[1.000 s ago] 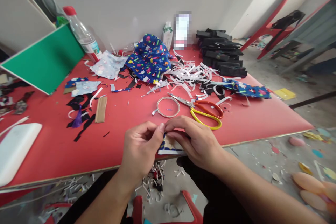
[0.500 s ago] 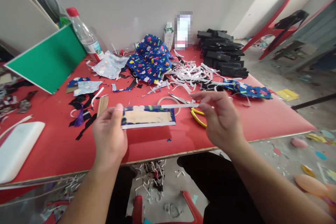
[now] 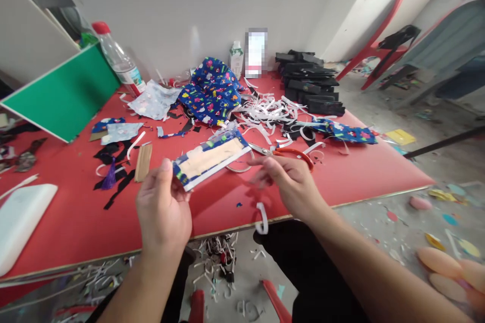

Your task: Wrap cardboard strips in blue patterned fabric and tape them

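Note:
My left hand [image 3: 162, 194] pinches the left end of a narrow panel [image 3: 212, 156]. Blue patterned fabric wraps its edges around a bare tan middle, and a white strip runs along its lower edge. My right hand [image 3: 288, 181] is a little right of the panel, fingers apart and partly blurred, holding nothing. Below it a curled white paper strip [image 3: 262, 218] hangs in the air at the table's front edge. Behind that hand lie scissors [image 3: 293, 154] with an orange handle, partly covered. A ring-shaped roll [image 3: 239, 167] shows beneath the panel's right end.
On the red table [image 3: 113, 227] lie a heap of white paper strips [image 3: 271, 111], crumpled blue fabric [image 3: 212, 91], a black stack [image 3: 310, 81] and a tan wooden piece [image 3: 143, 161]. A bottle [image 3: 117, 58] and a green board [image 3: 64, 93] stand left. A white power bank [image 3: 26, 224] lies front left.
The white strip pulled from the panel's upper edge has left my right hand and is falling. My right hand has moved down and left with fingers loosened. The panel is now tilted, right end higher.

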A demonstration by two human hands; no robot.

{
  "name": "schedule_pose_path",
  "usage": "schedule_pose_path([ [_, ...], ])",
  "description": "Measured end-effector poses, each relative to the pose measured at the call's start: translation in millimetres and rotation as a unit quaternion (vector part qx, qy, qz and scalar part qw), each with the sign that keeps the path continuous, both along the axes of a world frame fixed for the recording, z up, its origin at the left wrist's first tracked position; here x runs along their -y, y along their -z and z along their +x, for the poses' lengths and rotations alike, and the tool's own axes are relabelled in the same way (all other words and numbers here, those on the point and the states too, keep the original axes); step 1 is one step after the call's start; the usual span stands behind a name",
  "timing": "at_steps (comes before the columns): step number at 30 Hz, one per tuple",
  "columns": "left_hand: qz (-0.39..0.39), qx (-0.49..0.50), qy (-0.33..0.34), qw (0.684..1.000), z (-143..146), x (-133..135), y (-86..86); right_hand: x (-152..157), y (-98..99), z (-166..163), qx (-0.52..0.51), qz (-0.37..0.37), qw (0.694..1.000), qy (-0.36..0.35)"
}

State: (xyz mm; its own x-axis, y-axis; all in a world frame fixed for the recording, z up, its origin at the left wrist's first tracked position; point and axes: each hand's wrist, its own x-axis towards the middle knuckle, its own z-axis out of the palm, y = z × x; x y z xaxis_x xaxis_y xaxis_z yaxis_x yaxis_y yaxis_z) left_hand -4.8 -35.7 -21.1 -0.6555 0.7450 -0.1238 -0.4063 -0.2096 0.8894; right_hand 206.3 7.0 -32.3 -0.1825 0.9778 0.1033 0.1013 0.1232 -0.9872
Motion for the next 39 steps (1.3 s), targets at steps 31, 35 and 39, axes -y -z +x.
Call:
schedule_pose_path([
  [31, -0.009, -0.194, 0.326, 0.925, 22.1, 23.1, -3.8, 31.6, -12.4, -17.1, 0.14, 0.365, 0.92, -0.039],
  [35, -0.012, -0.205, 0.315, 0.927, 22.9, 24.3, -3.0, 30.4, -10.0, -16.3, 0.136, 0.359, 0.922, -0.046],
  [39, -0.011, -0.196, 0.298, 0.934, 25.3, 25.4, -3.3, 31.5, -9.0, -16.5, 0.119, 0.359, 0.925, -0.039],
])
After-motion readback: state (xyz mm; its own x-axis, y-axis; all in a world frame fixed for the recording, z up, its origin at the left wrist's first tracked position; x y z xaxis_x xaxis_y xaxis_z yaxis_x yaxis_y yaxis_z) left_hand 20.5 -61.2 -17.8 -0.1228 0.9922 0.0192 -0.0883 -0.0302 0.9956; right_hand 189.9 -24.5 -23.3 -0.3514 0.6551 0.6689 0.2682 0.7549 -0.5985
